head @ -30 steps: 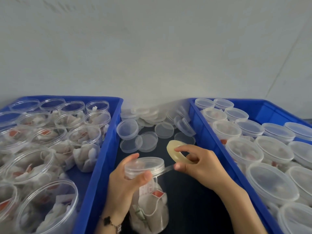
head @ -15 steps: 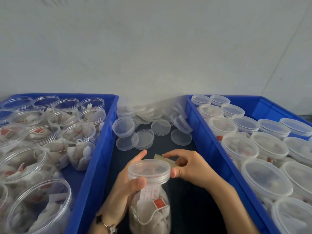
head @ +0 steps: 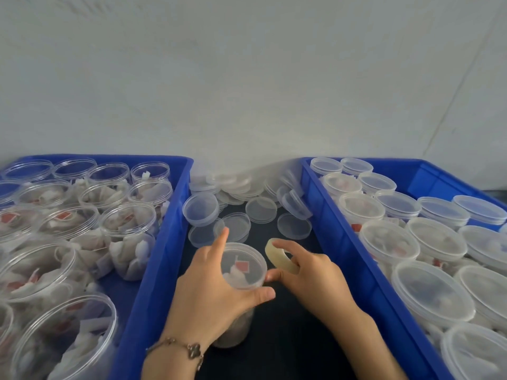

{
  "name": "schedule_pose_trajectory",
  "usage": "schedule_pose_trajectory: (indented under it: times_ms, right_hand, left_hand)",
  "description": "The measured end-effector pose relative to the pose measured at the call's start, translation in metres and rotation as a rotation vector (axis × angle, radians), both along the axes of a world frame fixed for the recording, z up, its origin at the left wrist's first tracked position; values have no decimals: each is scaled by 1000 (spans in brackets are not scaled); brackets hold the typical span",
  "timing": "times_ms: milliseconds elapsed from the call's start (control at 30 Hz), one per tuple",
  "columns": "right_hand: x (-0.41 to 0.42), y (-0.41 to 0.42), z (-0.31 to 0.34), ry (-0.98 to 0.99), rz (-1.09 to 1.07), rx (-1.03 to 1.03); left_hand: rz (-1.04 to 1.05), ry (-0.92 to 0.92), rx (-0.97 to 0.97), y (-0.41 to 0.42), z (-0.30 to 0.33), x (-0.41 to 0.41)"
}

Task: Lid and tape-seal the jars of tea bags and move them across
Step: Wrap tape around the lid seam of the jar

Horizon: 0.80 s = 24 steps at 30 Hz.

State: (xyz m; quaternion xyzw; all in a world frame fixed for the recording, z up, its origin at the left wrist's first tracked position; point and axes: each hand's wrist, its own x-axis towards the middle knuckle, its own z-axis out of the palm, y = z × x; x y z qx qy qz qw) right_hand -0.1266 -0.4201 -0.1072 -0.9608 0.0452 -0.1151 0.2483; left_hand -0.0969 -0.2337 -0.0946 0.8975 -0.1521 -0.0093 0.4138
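the jar [head: 238, 272] at lower centre of the frame wears its lid, taping seemingly under way. the left hand [head: 216, 294] curls round its rim; the right hand [head: 307, 272] pinches the tape roll [head: 279, 259] beside it. the left crate [head: 164, 242] holds many unlidded jars, the right crate [head: 343, 237] lidded ones.
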Motion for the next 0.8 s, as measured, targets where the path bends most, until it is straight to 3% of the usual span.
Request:
schedule_pose_trajectory:
  times_ms: [67, 233, 333, 533, 800]
  right_hand:
    - [-1, 1, -4, -13, 5, -23]
    - [-4, 5, -6, -86, 102, -118]
    - [-1, 7, -6, -107, 94, -172]
    - [-2, 12, -4, -46, 109, -249]
    - [-16, 16, -15, -123, 43, -240]
  left_hand:
    - [6, -29, 207, -5, 9, 4]
    - [-1, 81, 365, -15, 23, 14]
    - [64, 10, 500, -28, 27, 17]
    - [-16, -144, 563, -31, 18, 10]
    - [68, -277, 516, -35, 8, -8]
